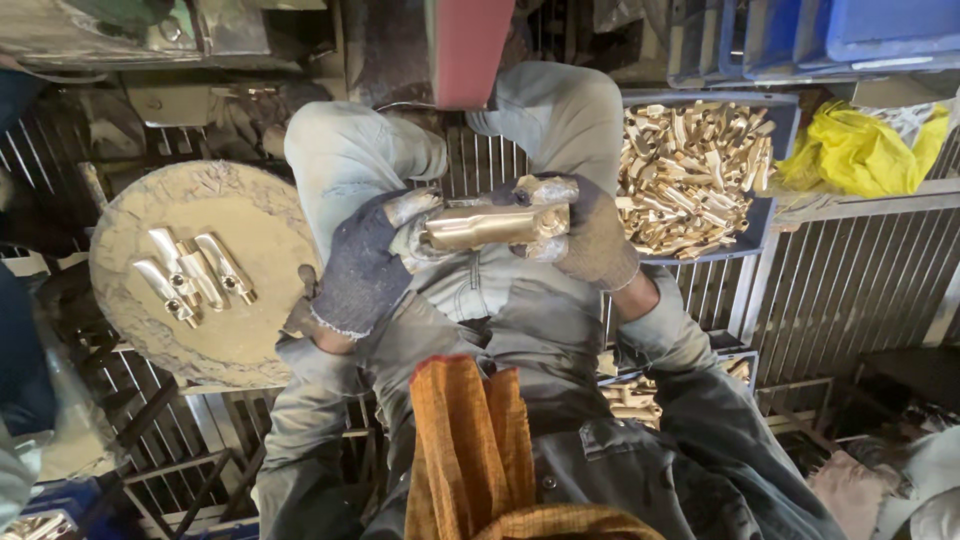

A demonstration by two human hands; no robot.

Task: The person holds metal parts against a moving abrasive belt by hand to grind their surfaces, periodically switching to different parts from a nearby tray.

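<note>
Four brass castings lie side by side on a dusty round surface at the middle left of the frame, well apart from the hands. Just right of that disc, the left hand in a dark knit glove is curled shut around the left end of a brass fitting, which sits dead centre of the frame over the person's lap. The right hand, in a greyer worn glove, is closed on the other end, fingers wrapped over the top, so the piece lies roughly level between the two. Both gloves look shiny and grimy at the fingertips.

Below the hands, an orange checked cloth hangs down the middle of the lower frame. Above them at top centre there's a red upright panel. Going right, a blue tray heaped with more brass parts sits close beside the right hand, in the upper right. Past that, a crumpled yellow plastic bag lies near the right edge, with blue crates stacked above it.
</note>
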